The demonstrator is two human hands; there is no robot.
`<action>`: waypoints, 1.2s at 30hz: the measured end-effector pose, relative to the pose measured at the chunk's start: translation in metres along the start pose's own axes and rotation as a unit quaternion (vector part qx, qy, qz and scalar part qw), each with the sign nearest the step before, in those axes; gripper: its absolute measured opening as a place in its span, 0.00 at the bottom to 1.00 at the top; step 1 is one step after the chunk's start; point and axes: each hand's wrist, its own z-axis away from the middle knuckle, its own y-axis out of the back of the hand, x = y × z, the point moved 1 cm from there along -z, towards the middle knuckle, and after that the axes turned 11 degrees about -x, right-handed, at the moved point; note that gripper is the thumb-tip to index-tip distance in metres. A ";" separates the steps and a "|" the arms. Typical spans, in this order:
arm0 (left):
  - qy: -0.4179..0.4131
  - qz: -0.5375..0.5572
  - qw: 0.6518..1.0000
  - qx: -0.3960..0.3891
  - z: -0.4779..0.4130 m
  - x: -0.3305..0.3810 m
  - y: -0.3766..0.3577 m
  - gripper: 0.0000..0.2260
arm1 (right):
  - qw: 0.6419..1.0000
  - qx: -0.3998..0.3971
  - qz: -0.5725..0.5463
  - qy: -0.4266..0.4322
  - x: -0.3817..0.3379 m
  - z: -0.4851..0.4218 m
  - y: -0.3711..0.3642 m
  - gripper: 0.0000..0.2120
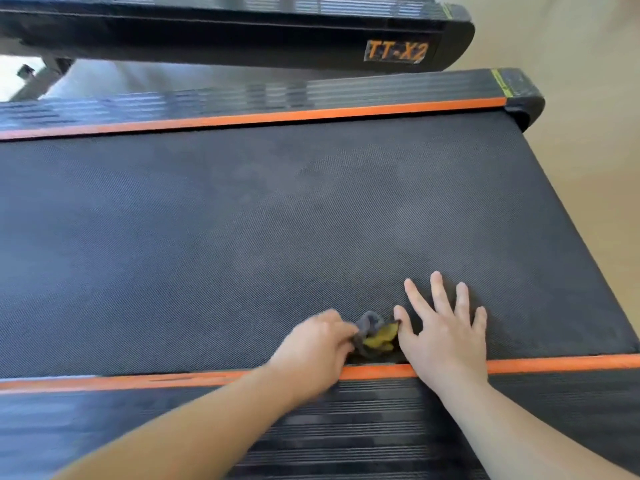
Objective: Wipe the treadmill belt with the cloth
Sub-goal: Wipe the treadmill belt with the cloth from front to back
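Note:
The dark textured treadmill belt (263, 216) fills the middle of the view, with faint dusty smears across it. A small crumpled grey and yellow cloth (375, 334) lies on the belt close to its near edge. My left hand (317, 348) grips the cloth's left side with curled fingers. My right hand (443, 327) lies flat on the belt just right of the cloth, fingers spread, thumb touching the cloth's edge.
Orange strips (242, 119) border the belt on its far and near sides, each beside a ribbed black side rail (346, 427). A second treadmill marked TT-X2 (396, 51) stands beyond. Beige floor (588, 168) lies to the right of the belt's end.

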 end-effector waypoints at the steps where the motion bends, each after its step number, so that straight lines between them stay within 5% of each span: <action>1: 0.014 0.000 0.998 0.054 -0.011 -0.008 0.015 0.09 | 1.000 0.003 0.000 0.000 0.000 0.000 0.000 0.29; 4: 0.109 -0.010 0.976 0.188 -0.044 -0.028 0.056 0.08 | 1.000 -0.002 -0.002 -0.004 0.000 -0.002 -0.001 0.29; 10: 0.151 -0.015 0.970 0.188 -0.059 -0.010 0.006 0.08 | 1.000 0.006 -0.010 -0.004 0.000 -0.001 -0.002 0.29; 14: 0.086 0.056 0.984 0.142 -0.046 0.007 -0.010 0.07 | 1.000 0.014 -0.014 -0.007 0.001 -0.003 -0.005 0.29; 17: 0.076 0.084 0.983 0.146 -0.044 -0.001 0.006 0.16 | 1.000 0.024 -0.014 -0.006 0.001 -0.003 -0.007 0.30; 20: 0.053 0.018 0.990 0.131 -0.055 -0.006 0.020 0.25 | 0.999 0.029 -0.016 -0.003 0.000 -0.004 -0.007 0.31; 23: 0.009 -0.107 0.992 0.062 -0.061 -0.004 0.006 0.21 | 0.999 0.029 -0.015 -0.007 0.000 -0.004 -0.007 0.30; 27: -0.111 -0.226 0.964 0.083 -0.081 -0.023 0.016 0.10 | 0.999 0.033 -0.015 -0.006 0.001 -0.005 -0.008 0.30; 33: 0.196 -0.088 0.965 0.152 -0.126 -0.046 0.056 0.12 | 0.999 0.041 -0.014 0.001 0.003 -0.006 -0.011 0.30; 36: 0.099 -0.086 0.984 0.124 -0.113 -0.006 0.010 0.09 | 0.999 0.028 -0.016 -0.003 0.002 -0.007 -0.011 0.29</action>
